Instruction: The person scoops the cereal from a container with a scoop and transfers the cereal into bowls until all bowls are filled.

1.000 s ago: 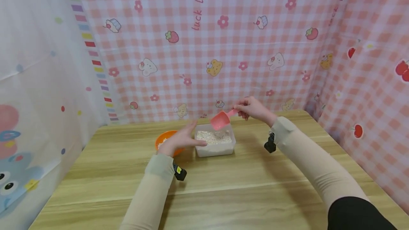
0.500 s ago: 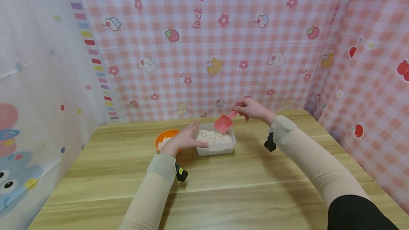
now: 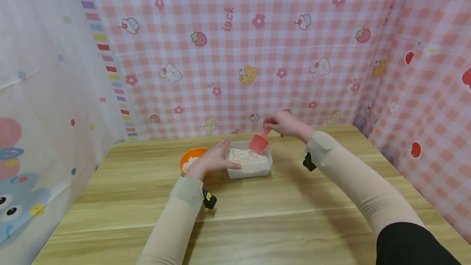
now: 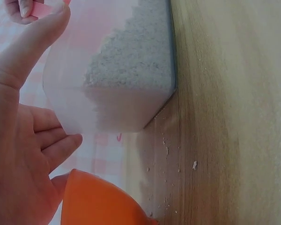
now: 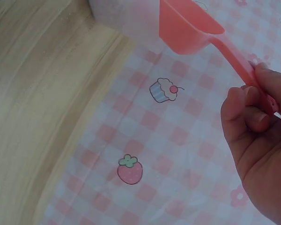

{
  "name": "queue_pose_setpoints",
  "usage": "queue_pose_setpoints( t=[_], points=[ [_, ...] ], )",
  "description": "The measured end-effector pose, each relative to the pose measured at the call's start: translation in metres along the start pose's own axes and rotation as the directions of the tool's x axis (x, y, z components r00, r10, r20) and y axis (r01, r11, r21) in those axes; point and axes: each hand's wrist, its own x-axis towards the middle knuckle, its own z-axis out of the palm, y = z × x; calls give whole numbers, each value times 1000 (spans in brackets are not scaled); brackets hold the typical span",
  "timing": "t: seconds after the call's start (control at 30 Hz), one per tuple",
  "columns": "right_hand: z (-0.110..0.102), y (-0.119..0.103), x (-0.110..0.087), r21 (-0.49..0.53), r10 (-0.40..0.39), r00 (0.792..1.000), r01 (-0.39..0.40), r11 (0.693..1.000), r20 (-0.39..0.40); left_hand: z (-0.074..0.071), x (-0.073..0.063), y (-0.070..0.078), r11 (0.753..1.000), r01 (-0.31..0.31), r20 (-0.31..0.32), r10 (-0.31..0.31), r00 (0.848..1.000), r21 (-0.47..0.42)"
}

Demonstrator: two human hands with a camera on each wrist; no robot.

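Note:
A translucent white rectangular tub (image 3: 250,171) holds pale grain-like flakes (image 3: 244,156). My left hand (image 3: 213,160) spans the tub's left end, its thumb along the front rim and straight fingers at the back left corner; in the left wrist view those fingers (image 4: 61,145) lie right at the wall. Over the tub's right part, my right hand (image 3: 285,124) grips a pink scoop (image 3: 259,144) by its handle, bowl hanging down toward the flakes. In the right wrist view, thumb and curled fingers pinch the scoop handle (image 5: 239,61).
An orange bowl (image 3: 182,159) with similar flakes stands left of the tub, partly hidden by my left hand. Scattered crumbs (image 4: 195,165) lie on the wooden table (image 3: 257,224) between bowl and tub. A pink checked cloth (image 3: 220,52) hangs right behind the table.
The scoop has moved slightly right and lower, its bowl tipping from sideways to hanging down over the flakes. My left hand has shifted a little right, its thumb closer along the tub's front.

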Motion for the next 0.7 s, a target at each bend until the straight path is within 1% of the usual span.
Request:
queue_pose_setpoints(
  t=[0.13,0.27,0.43,0.53,0.7],
  points=[
    [-1,-3,0,-47,-32,999,33,998,12,0,0,0,1000,-9,-8,9,1000,0],
    [-2,-6,-1,-54,-32,999,33,998,31,0,1,0,1000,-13,-7,13,1000,2],
    [-4,-10,-2,-66,-54,997,58,996,58,0,1,-1,1000,-12,-6,12,1000,-12],
    [-4,-12,-1,-71,-57,994,64,995,95,0,2,-2,1000,-12,1,12,1000,-7],
    [-3,-13,-2,-55,-30,985,39,998,167,0,1,-2,1000,-15,3,15,1000,3]
  ],
)
